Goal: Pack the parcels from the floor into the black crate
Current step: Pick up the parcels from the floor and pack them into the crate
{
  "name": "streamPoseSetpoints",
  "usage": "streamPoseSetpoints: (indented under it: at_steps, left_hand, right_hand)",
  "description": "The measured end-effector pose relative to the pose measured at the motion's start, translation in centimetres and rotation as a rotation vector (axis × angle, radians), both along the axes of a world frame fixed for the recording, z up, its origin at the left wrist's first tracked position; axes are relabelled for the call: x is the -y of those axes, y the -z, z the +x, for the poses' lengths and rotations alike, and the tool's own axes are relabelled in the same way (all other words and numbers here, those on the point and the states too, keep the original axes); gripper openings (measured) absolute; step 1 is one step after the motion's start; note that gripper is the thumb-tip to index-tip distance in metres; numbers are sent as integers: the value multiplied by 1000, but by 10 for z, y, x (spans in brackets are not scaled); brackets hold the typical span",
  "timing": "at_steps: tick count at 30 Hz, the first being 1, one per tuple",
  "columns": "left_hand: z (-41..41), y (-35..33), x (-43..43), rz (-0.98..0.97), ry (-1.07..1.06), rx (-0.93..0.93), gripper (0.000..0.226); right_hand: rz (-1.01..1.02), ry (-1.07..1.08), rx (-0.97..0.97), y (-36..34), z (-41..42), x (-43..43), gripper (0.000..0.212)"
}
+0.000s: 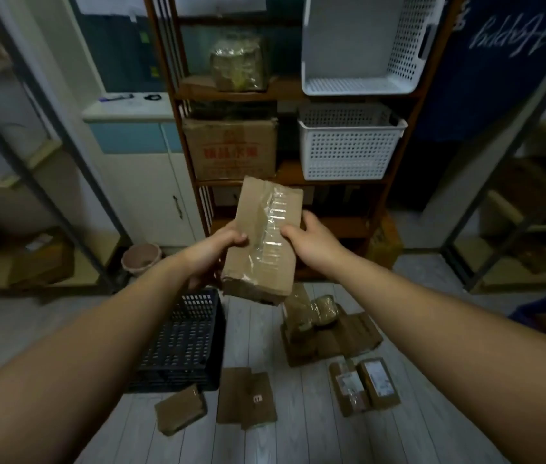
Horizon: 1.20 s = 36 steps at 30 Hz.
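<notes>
- The left hand (213,252) and right hand (311,242) are both closed on one taped brown parcel (263,239), a side grip with thumbs on top.
- The parcel hangs in the air above and just right of the black crate (184,339).
- The glossy tape could let it slip, I judge.
- More parcels (363,385) lie on the floor (298,440) right of the crate; a dropped parcel could land among them.

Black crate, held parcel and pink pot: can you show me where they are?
Black crate (182,343): head view, on its slotted floor.
Held parcel (264,236): head view, on its taped face.
Pink pot (141,259): head view, on its rim.
</notes>
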<state>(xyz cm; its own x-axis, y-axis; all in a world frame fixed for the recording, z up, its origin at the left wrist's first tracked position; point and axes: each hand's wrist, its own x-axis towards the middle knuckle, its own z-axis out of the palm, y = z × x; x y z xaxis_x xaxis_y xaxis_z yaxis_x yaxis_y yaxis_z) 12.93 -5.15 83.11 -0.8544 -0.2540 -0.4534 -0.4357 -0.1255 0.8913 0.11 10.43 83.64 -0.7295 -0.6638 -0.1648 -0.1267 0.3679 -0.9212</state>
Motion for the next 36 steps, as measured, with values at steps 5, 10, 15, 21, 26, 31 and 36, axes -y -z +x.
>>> streamPoseSetpoints:
  at_steps: [5, 10, 15, 21, 26, 31, 36]
  left_hand:
    - [41, -44, 5, -71, 26, -10, 55]
    - [80, -69, 33, -176, -30, 45, 63]
    - [137, -76, 93, -212, -200, 18, 43]
    - [199, -63, 172, -320, -400, 0, 47]
    - [218, -57, 225, -323, -545, -77, 60]
    - [209, -39, 273, -362, -488, -61, 62]
    - [195, -12, 332, -433, -512, 9, 63]
  right_hand:
    - [-135, -9, 41, -42, 21, -10, 61]
    - [-132, 25, -67, -54, 66, 22, 12]
    - [-147, 130, -145, -50, 110, 94, 12]
    - [-204, 250, -54, -31, 176, 191, 14]
    - [-180, 139, -182, -16, 206, 239, 50]
    - [-76, 33, -176, 7, 195, 283, 72]
    - [5, -88, -176, 36, 178, 348, 93]
